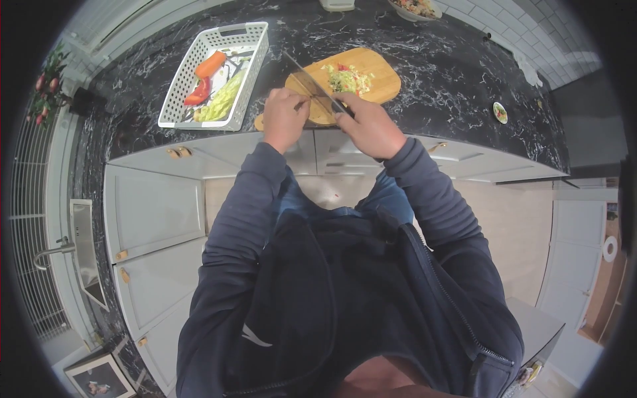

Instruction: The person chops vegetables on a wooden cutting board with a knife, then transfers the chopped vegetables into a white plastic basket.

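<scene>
My right hand (370,126) is wrapped round the handle of a kitchen knife (310,77), whose long blade points away and to the left over the wooden cutting board (385,69). My left hand (285,118) is closed at the board's near left part, left of the blade, its fingertips pinched together. Whatever lies between those fingertips is too small to make out. Right of the knife, a heap of finely chopped vegetables (349,79), pale green with red bits, lies on the board.
Left of the board stands a white perforated basket (260,56) holding a carrot (210,64), a red pepper piece (198,92) and leafy greens (224,98). A bowl of chopped food (417,9) sits at the back. A small dish (499,113) is at right on the dark marbled counter (451,86).
</scene>
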The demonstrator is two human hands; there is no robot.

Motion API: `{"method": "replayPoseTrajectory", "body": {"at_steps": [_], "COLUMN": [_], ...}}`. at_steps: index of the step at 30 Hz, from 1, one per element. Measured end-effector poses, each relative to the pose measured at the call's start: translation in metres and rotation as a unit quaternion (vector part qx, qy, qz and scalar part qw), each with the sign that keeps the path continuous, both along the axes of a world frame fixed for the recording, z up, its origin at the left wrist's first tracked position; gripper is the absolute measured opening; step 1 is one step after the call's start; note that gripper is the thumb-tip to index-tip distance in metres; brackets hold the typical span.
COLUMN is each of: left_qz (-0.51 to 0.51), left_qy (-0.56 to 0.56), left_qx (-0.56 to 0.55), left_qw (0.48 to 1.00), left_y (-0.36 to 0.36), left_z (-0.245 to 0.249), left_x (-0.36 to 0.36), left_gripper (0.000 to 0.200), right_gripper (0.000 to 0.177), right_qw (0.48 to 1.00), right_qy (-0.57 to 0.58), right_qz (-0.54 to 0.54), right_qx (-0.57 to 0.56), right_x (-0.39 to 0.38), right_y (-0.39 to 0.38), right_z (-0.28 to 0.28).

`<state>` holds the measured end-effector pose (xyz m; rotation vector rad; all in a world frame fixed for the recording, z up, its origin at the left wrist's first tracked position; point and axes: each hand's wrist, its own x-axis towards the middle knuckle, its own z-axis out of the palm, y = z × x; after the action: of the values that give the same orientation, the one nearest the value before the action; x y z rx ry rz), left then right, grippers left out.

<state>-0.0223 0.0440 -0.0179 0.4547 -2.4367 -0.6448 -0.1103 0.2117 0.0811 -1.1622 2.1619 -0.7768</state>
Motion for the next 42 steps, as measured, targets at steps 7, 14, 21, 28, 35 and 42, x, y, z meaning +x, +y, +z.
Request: {"method": "replayPoseTrajectory", "body": {"at_steps": [7, 14, 21, 28, 35, 42], "left_qz": [0.001, -0.001, 0.005, 0.002, 0.0, -0.001], "left_qy": [-0.001, 0.0, 0.019, 0.002, 0.009, 0.003], "left_qx": [-0.002, 0.012, 0.05, -0.001, -0.011, -0.005], "left_qw": [1.0, 1.0, 0.999, 1.0, 1.0, 1.0], "left_y": [0.0, 0.0, -0.001, -0.002, -0.003, -0.003], "left_z": [0.0, 0.004, 0.001, 0.0, -0.003, -0.004], "left_x": [0.001, 0.001, 0.002, 0.002, -0.001, -0.001], "left_gripper": [0.018, 0.017, 0.008, 0.014, 0.013, 0.013], "right_gripper": [0.043, 0.042, 0.043, 0.044, 0.044, 0.043], "right_qw": [1.0, 1.0, 0.999, 0.999, 0.999, 0.999], "right_qy": [0.012, 0.013, 0.021, 0.024, 0.023, 0.029], "right_qz": [0.003, 0.013, 0.015, 0.027, 0.031, 0.032], "right_qx": [-0.021, 0.004, -0.031, -0.009, -0.012, -0.024], "right_x": [-0.001, -0.003, -0.001, -0.001, -0.004, -0.004], "right_y": [0.001, 0.001, 0.004, 0.001, 0.004, 0.003], "right_z": [-0.005, 0.0, 0.002, -0.001, 0.0, -0.004]}}
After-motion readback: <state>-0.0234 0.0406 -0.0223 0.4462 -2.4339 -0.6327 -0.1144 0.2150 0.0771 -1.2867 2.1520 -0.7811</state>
